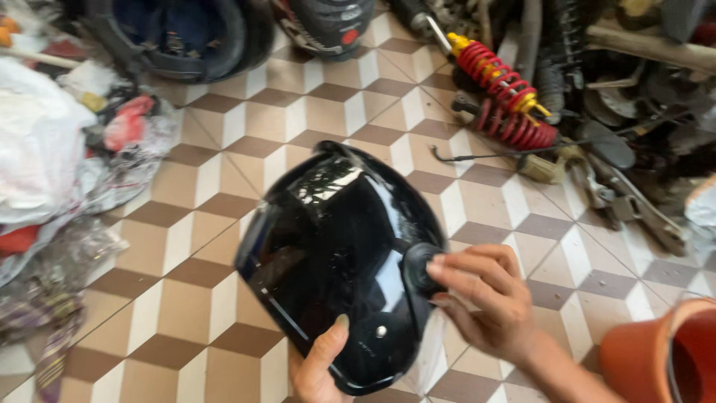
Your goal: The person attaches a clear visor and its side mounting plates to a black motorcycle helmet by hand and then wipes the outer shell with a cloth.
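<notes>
1. left hand holds the glossy black helmet from below, thumb on its shell.
2. right hand pinches the round black side knob.
3. helmet is held above the tiled floor; a red coil spring lies well apart.

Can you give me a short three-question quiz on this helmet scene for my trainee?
1. True or false: the black helmet lies flat on the tiled floor.
2. Which hand has its fingers on the round black knob at the helmet's side?
A. left hand
B. right hand
C. neither
3. Fill in: the coil spring among the parts at upper right is coloured ____.

Key
1. False: both hands hold it up above the floor, the left hand's thumb on its lower shell.
2. B
3. Red, with yellow fittings at both ends.
</notes>
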